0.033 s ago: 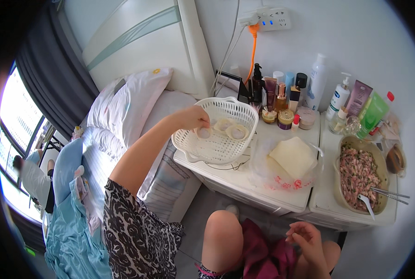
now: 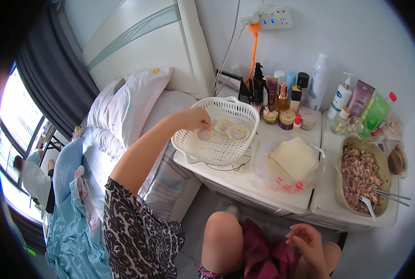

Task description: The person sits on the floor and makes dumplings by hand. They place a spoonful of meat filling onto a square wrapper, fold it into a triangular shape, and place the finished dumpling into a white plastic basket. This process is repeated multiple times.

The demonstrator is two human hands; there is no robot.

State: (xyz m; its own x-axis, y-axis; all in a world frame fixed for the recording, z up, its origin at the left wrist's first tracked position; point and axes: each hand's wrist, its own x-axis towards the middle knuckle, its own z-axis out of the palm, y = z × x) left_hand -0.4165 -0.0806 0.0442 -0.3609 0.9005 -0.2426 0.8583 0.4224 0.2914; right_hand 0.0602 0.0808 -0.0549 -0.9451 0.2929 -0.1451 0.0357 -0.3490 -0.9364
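Reaches with the left hand [image 2: 193, 119] into the white perforated basket [image 2: 217, 152], with fingertips bunched at a dumpling [image 2: 203, 135]; cannot tell pinching from touching. Has two more dumplings [image 2: 237, 133] toward the basket's right. Holds the right hand [image 2: 306, 240] in front and right of the basket, with fingers loosely curled, slightly apart. Has dough wrappers [image 2: 295, 158] in a plastic bag [image 2: 264, 169] right of the basket, minced filling [image 2: 362, 169] in a bowl [image 2: 355, 141] farther right.
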